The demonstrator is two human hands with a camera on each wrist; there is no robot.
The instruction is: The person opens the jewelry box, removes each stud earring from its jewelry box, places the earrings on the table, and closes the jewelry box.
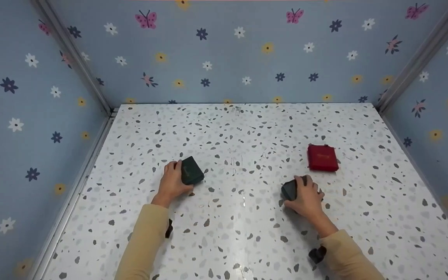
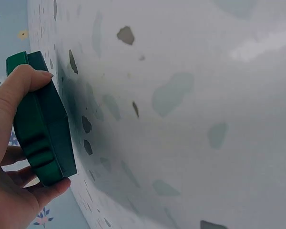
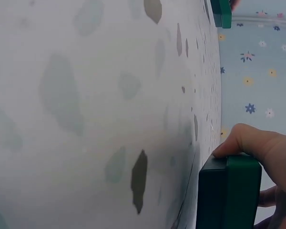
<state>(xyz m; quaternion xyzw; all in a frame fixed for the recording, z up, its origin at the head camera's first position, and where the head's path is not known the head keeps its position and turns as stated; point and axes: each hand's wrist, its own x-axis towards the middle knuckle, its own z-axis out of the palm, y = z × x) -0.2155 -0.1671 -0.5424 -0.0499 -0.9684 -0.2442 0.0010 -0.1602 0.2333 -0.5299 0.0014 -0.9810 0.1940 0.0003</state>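
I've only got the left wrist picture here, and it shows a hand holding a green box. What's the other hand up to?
Observer: The right hand grips a second green box.

Visitor: Oh, so there's a pair! Is there anything besides those two?

Observer: Yes, a red box lies on the table, just beyond the right hand.

Visitor: Does it have anything on it?

Observer: There's a small gold mark on its top, too small to read in the head view.
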